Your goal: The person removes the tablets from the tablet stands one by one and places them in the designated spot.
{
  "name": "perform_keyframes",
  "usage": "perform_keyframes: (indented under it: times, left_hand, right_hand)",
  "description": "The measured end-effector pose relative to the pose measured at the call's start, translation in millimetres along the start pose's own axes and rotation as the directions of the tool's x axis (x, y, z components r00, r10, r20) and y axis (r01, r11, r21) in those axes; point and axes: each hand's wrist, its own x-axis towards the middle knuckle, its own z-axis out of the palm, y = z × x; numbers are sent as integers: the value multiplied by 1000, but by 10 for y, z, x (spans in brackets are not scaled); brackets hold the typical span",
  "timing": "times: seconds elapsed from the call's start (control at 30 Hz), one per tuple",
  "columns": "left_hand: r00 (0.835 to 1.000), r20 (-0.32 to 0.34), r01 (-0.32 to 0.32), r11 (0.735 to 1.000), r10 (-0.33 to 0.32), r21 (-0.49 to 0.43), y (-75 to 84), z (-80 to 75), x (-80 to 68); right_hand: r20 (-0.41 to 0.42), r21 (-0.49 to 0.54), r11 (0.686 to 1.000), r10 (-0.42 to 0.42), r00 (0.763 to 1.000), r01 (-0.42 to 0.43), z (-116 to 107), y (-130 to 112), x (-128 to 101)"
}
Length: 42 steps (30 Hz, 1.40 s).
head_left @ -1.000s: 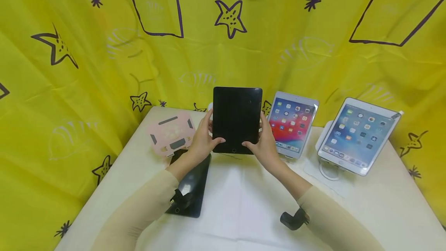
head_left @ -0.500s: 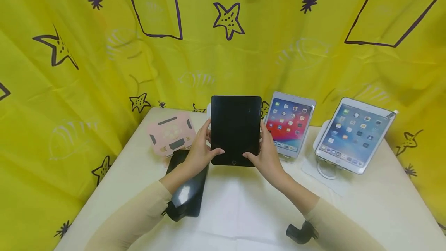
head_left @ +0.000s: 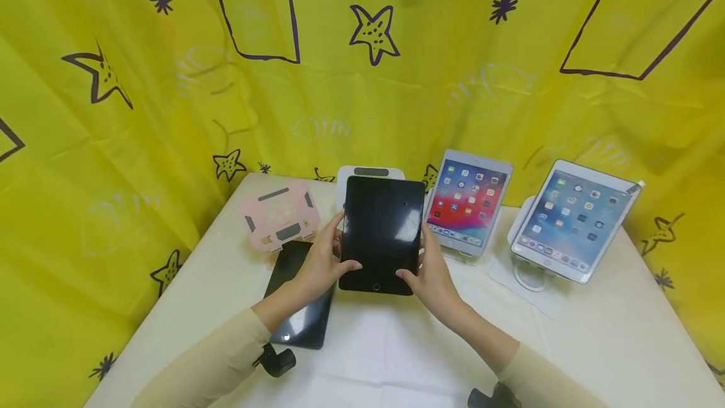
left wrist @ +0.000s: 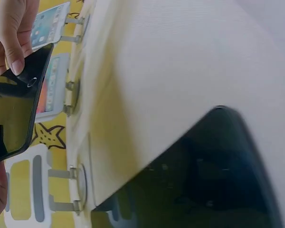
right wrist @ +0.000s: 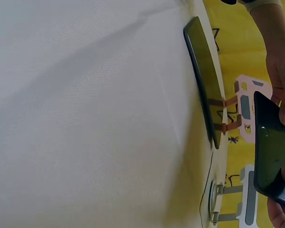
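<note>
Both hands grip a dark tablet [head_left: 382, 233] by its lower edges: the left hand [head_left: 323, 263] curls round the left side with its thumb across the glass, and the right hand [head_left: 432, 272] mirrors it on the right, thumb near the round button at the bottom. Held between the two, the tablet stands nearly upright with its long axis running away from the person, screen black and facing them, equally near to either hand. Just behind its top edge rises an empty white stand [head_left: 370, 175], and the tablet sits directly in front of that stand, slightly lower; whether its bottom edge touches the white table [head_left: 595, 345] cannot be told. A second dark tablet [head_left: 300, 294] lies flat under the left forearm, partly covered by it. Farther back on the left, a pink stand [head_left: 279, 216] stands empty. To the right, two lit tablets, the nearer tablet [head_left: 466, 201] and the far tablet [head_left: 572, 219], lean on their own stands against a yellow curtain [head_left: 113, 143]. Both wrist views are sideways and blurred, and the white stand's base is hidden.
</note>
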Motion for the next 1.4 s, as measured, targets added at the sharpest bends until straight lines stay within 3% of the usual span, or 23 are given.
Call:
perform_keyframes:
  times: [0.1, 0.33, 0.57, 0.97, 1.4]
  left_hand:
    - [1000, 9, 1, 1000, -1, 9, -52, 27, -60]
    - [996, 42, -73, 997, 72, 2, -165, 80, -240]
    - [990, 113, 86, 996, -86, 1, -223, 146, -407]
    - [966, 197, 169, 986, -168, 10, -335, 196, -581]
    - [906, 346, 244, 969, -244, 45, -473, 147, -590]
  right_hand:
    - [24, -10, 1000, 15, 1000, -15, 25, 23, -49]
    - [41, -13, 1000, -5, 999, 5, 122, 119, -195]
    - [84, -33, 999, -4, 996, 7, 209, 206, -346]
    - [164, 14, 997, 67, 984, -70, 282, 293, -474]
    - [276, 94, 972, 185, 943, -218, 321, 419, -483]
